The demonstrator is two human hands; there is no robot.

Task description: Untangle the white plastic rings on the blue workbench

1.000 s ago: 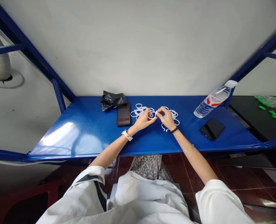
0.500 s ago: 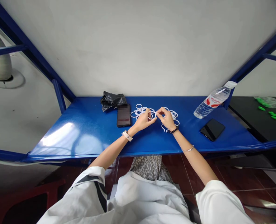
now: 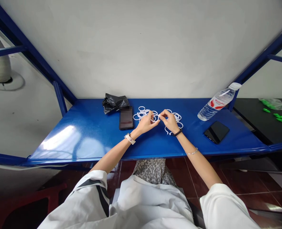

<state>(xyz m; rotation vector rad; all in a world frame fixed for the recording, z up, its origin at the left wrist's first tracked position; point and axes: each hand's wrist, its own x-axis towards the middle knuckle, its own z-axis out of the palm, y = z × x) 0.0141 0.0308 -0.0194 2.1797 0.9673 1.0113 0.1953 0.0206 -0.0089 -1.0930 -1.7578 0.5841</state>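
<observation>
Above the blue tabletop, my left hand (image 3: 145, 124) is closed, thumb and fingers gripping a thin white plastic ring (image 3: 155, 121). My right hand (image 3: 171, 122) pinches the same ring at its right side, fingertips nearly meeting those of the left. Behind and beside my left hand lies a loose pile of white rings (image 3: 136, 119). A second group of white rings (image 3: 178, 116) lies around my right hand, partly hidden by it. One of these, near my right wrist, shows a gap with small end pieces.
A black phone (image 3: 126, 118) lies left of the rings, with a crumpled black plastic bag (image 3: 115, 102) behind it. To the right are a tilted-looking water bottle (image 3: 216, 103) and another phone (image 3: 216, 132). Green pieces (image 3: 279, 118) lie on a black surface further right.
Almost nothing differs. Both hands hold the white ring in the same place; the view has shifted very slightly.
</observation>
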